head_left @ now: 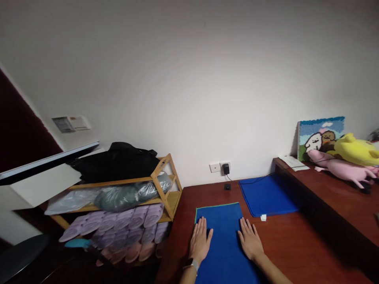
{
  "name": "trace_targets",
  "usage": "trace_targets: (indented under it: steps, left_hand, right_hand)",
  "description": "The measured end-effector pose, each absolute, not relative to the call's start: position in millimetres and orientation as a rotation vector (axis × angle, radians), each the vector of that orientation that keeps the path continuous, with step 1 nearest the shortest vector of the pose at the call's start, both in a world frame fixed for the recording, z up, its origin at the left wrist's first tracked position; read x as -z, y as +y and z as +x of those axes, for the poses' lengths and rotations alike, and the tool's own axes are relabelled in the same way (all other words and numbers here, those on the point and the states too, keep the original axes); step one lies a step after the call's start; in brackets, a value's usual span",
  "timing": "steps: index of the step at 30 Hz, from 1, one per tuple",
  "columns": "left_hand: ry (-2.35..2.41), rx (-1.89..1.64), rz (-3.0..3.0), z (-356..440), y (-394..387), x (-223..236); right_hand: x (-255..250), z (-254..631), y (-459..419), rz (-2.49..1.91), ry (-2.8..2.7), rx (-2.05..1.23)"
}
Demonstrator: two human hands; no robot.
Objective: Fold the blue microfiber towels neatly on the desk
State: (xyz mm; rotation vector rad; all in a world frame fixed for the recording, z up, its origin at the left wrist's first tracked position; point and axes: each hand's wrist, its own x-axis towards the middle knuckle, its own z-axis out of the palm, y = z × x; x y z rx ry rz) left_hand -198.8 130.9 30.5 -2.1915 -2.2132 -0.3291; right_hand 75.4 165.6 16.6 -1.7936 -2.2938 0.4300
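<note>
A blue cloth (223, 236) with a green edge lies flat on the dark red wooden table (296, 244) in front of me. My left hand (200, 240) rests palm down on the cloth's left edge, fingers stretched out. My right hand (250, 238) lies flat on its right edge, fingers slightly spread. Neither hand holds anything. A watch sits on my left wrist.
A second blue cloth (268, 195) lies further back on the right. A raised shelf (334, 189) carries plush toys (346, 161) and a picture. To the left stands a wooden rack (166, 185) with rolled slippers and a black bag. A charger (226, 169) is plugged into the wall.
</note>
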Motion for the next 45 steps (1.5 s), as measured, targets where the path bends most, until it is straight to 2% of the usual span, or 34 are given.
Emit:
trace_targets:
  steps: [7,11,15,19,26,39,45]
  left_hand:
    - [-1.91,0.432,-2.566,-73.4,133.6,-15.9]
    - [-1.965,0.385,-2.579,-47.2,133.8,-13.0]
    - [-1.972,0.359,-2.557,-77.5,120.9,-18.3]
    - [-2.176,0.258,-2.391,-134.3,101.5,-22.7]
    - [-2.328,0.264,-2.115,-216.4,75.3,-11.3]
    - [-2.267,0.324,-2.115,-215.3,76.9,-2.3]
    - [-2.324,0.249,-2.11,-216.7,76.2,-14.4]
  right_hand:
    - [-7.2,77.9,161.3,-1.748,-2.359,-0.344]
    - [-8.5,78.9,160.5,-1.745,-2.406,-0.31]
    - [-17.1,76.5,158.0,-1.809,-2.339,-0.336]
    - [-21.8,74.7,156.9,-1.841,-2.318,-0.369]
    - [-18.9,74.6,158.3,-1.859,-2.304,-0.381]
    - [-24.8,72.6,123.2,-1.922,-2.286,-0.426]
    - [-24.4,73.8,118.7,-1.881,-2.255,-0.406]
